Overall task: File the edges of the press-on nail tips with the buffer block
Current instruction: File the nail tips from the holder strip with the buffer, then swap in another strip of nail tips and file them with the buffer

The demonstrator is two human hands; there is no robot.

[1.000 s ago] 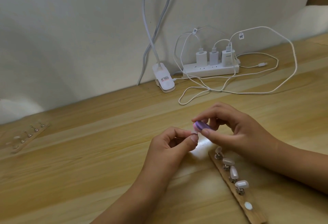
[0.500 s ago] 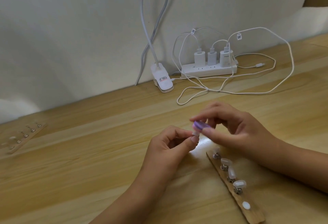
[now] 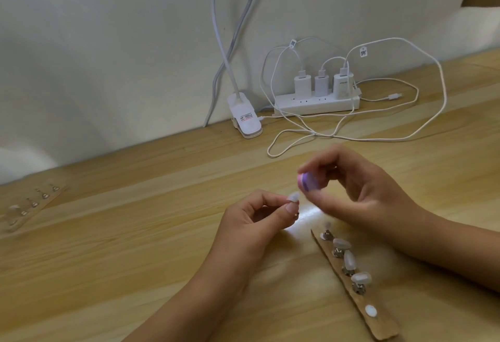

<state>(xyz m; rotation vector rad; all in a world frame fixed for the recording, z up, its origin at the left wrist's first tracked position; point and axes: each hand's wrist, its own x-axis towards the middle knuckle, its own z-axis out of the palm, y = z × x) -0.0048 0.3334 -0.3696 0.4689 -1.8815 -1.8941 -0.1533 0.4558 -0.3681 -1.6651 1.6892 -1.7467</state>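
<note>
Head view: left hand (image 3: 243, 222) pinched a translucent nail tip (image 3: 294, 196), right hand (image 3: 359, 195) a purple buffer block (image 3: 308, 182); four tips (image 3: 349, 259) beneath likely awaited filing.

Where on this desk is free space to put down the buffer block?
Bare wood lies between the far holder strip and the left hand, also before the clip lamp. Crowded: cables by the power strip, nail strip beside the right hand.
</note>
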